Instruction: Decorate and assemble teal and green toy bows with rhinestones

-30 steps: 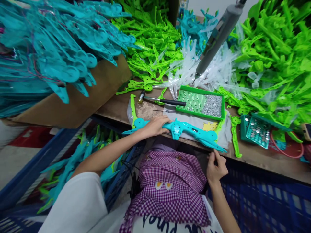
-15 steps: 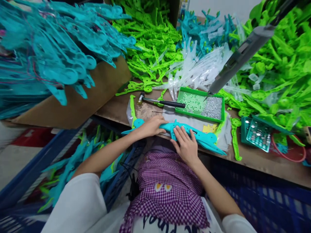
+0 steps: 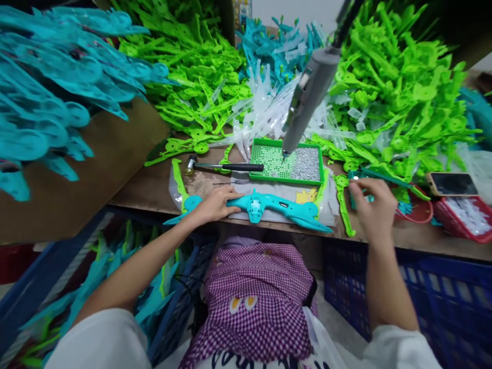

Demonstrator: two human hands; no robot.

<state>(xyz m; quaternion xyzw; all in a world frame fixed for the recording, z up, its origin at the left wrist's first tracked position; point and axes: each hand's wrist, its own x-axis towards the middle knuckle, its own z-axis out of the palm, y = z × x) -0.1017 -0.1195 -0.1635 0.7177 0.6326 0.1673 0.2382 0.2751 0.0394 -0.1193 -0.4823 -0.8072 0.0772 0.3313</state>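
Note:
A teal plastic toy body (image 3: 255, 207), shaped like a winged creature with a small head in the middle, lies along the bench's front edge. My left hand (image 3: 217, 205) grips its left part, thumb on the near side and fingers over the far side. Off to the right, my right hand (image 3: 375, 207) is raised over the small teal tray (image 3: 355, 175), its fingers curled together. Whatever is between those fingertips is too small to tell, and the hand hides much of the tray.
A green tray (image 3: 325, 179) of small silvery pieces stands behind the toy, with a hammer (image 3: 226, 166) beside it. Above hangs a grey power screwdriver (image 3: 311, 97). Lime green parts (image 3: 407, 97) are heaped behind. A phone (image 3: 451, 184) rests on a red basket (image 3: 467, 218) at right.
My right hand has left the toy and moved right to the small teal tray, its fingers now curled. My left hand keeps its hold. The view has turned rightward.

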